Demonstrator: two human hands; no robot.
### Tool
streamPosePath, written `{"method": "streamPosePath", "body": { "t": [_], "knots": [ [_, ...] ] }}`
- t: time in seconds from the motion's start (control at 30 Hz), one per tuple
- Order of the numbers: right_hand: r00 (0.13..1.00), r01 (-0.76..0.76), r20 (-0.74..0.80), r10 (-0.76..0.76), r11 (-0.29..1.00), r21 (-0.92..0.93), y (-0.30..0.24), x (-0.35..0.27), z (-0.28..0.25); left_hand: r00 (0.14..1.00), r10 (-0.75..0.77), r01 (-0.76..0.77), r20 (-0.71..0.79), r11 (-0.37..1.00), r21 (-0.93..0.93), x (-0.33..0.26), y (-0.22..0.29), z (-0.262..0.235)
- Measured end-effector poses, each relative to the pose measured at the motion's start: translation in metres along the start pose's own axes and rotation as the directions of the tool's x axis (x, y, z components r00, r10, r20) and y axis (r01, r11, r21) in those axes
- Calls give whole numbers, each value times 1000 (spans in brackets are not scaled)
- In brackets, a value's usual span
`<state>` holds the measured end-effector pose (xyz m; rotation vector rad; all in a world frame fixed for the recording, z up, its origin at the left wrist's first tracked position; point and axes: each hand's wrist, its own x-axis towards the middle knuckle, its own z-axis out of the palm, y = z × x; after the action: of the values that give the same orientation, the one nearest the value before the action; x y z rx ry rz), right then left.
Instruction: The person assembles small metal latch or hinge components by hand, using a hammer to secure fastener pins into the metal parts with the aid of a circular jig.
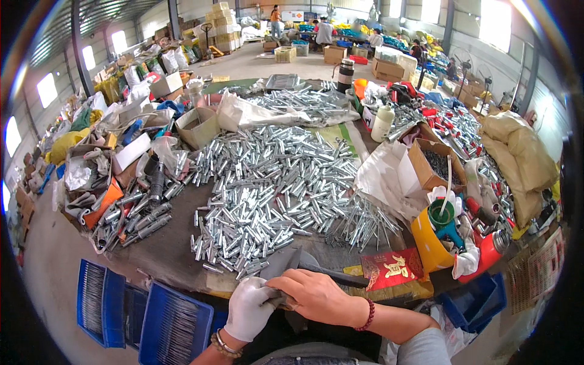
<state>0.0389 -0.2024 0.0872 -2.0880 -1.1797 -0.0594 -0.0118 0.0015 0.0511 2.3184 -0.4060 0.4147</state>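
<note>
My left hand (248, 309), in a white glove with a beaded bracelet at the wrist, is closed at the table's front edge. My bare right hand (319, 297), with a red bead bracelet, meets it with fingers bent in. Whatever small thing is pinched between them is hidden by the fingers. Just beyond the hands lies a flat grey piece (283, 261), with a dark bar-like handle (334, 275) reaching right. Behind it spreads a large heap of short silvery metal sleeves (267, 188). Thin metal rods (368, 225) lie at its right side.
Blue bins (176, 325) of thin metal pieces stand below the table at left. On the right are a red printed packet (392, 269), a yellow container (431, 240), a cardboard box (435, 164) and a cream bottle (382, 123). Clutter fills the left; several people are far back.
</note>
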Motion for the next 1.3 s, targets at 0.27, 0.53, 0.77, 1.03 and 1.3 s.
{"method": "streamPosePath", "body": {
  "t": [0.27,0.53,0.77,1.03,1.3],
  "knots": [
    [999,-14,34,20,986,-166,-10,-1,-1,1000,12,-12,-1,1000,4,-6,-6,0],
    [994,-89,-65,89,996,2,-5,-12,6,999,34,-34,-6,999,-3,-8,-10,3],
    [989,-143,-35,143,990,-14,-4,-17,9,999,29,-30,-12,999,-26,-6,-7,1],
    [996,-81,-43,76,987,-137,-12,-20,17,1000,-9,9,0,1000,-24,-14,0,0],
    [970,-65,-242,3,966,-249,-1,-20,-4,1000,-13,14,17,999,-37,-1,-4,-1]
  ]
}}
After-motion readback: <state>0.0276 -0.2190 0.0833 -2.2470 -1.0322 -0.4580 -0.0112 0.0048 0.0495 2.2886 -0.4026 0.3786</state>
